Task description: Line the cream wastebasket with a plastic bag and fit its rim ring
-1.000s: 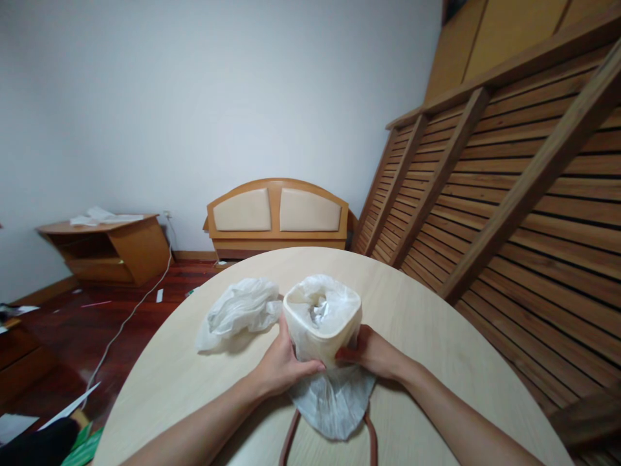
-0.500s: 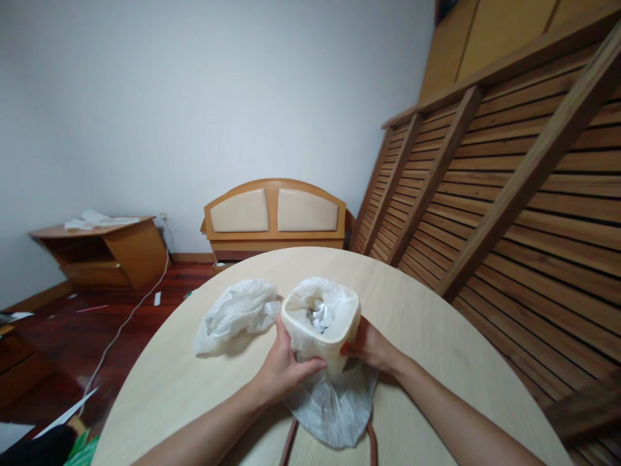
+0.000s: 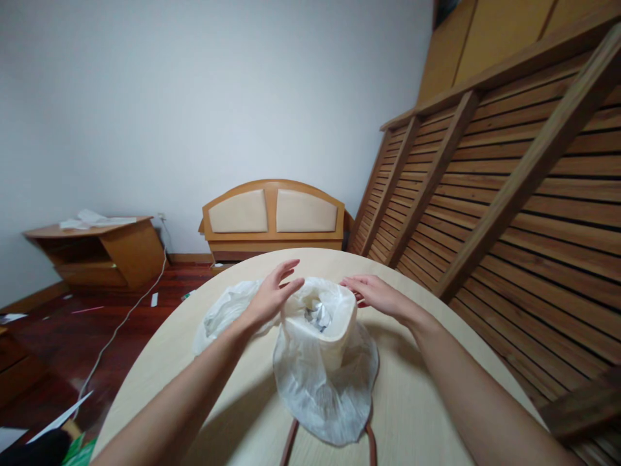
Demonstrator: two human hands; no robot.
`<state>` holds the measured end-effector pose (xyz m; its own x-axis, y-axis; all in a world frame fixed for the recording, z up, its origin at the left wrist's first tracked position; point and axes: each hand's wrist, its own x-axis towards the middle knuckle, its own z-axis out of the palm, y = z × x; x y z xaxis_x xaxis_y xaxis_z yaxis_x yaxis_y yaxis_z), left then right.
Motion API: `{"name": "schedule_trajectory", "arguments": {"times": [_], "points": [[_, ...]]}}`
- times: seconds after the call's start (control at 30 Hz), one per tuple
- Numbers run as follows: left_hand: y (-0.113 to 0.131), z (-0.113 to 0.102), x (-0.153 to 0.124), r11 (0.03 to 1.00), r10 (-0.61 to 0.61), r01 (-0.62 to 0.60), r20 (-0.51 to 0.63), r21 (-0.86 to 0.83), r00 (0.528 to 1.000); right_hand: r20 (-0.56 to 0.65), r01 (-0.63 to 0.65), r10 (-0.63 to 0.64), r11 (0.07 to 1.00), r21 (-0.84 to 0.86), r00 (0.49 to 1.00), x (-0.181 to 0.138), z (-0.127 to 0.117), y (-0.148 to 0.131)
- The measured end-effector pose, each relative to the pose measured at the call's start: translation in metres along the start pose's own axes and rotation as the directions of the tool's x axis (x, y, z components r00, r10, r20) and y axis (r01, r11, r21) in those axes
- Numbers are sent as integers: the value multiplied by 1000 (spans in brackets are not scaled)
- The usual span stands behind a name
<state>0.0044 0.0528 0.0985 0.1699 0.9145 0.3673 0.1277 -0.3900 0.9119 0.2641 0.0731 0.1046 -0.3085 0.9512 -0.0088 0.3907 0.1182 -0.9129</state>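
A small cream bin [image 3: 324,342] lined with a thin white plastic bag [image 3: 324,385] stands on the round pale wooden table [image 3: 427,388]. Crumpled paper [image 3: 316,315] lies inside it. The bag's skirt hangs down over the bin's outside. My left hand [image 3: 270,297] hovers at the bin's far left rim, fingers stretched out. My right hand [image 3: 376,294] reaches to the far right rim, fingers out flat. Neither hand holds anything. A second loose white bag [image 3: 220,320] lies on the table just left of the bin.
A chair back's brown curved frame [image 3: 291,440] shows at the near table edge. A slatted wooden bed frame [image 3: 485,194] leans on the right. A headboard [image 3: 274,217] and a low wooden stand [image 3: 101,249] sit by the far wall. A white cable [image 3: 121,323] and paper scraps lie on the floor.
Both hands let go of the bin's lower sides and moved up and away to its far rim, fingers opening. The bag's skirt now spreads further down around the bin.
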Motion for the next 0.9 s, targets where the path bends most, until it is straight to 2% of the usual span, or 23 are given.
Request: {"name": "schedule_trajectory", "arguments": {"times": [0.1,0.17,0.4,0.7,0.77,0.9], "points": [[12,1,20,985,-173,166,174,52,969,13,-54,55,998,-38,998,-2,4,-15],[13,4,22,978,-205,193,206,77,957,-51,-52,51,999,-11,997,-5,7,-19],[2,10,21,954,-282,263,140,142,949,-149,22,-19,1000,14,989,3,12,-14],[0,9,25,953,-284,270,96,136,954,-29,6,-9,995,-95,1000,16,3,3],[-2,9,27,953,-288,276,87,129,954,-36,45,-51,989,-142,998,18,-1,7],[-4,7,29,946,-301,289,72,146,951,-181,179,-228,951,-252,957,17,-1,0]]}}
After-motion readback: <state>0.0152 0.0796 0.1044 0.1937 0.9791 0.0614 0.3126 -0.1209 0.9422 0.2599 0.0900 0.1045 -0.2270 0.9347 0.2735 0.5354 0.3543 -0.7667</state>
